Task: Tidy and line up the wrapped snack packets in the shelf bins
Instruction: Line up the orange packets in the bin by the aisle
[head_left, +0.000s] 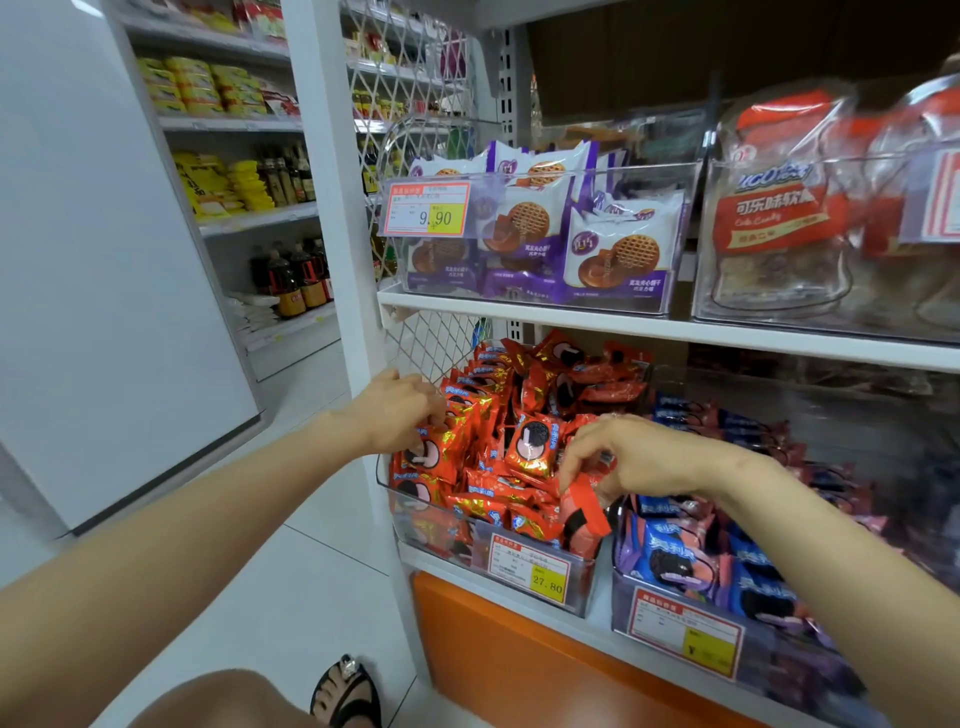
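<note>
A clear bin on the lower shelf is heaped with red wrapped snack packets. Those along its left side stand in a row; the rest lie jumbled. My left hand reaches into the bin's left side, its fingers curled onto the packets there. My right hand hovers over the bin's right front corner and pinches one red packet, which hangs tilted over the rim. Beside it to the right stands a bin of blue wrapped packets.
The shelf above carries a clear bin of purple-and-white biscuit packets and bins of bagged red sweets. A white post borders the bins on the left. An orange panel runs below; my sandalled foot is on the floor.
</note>
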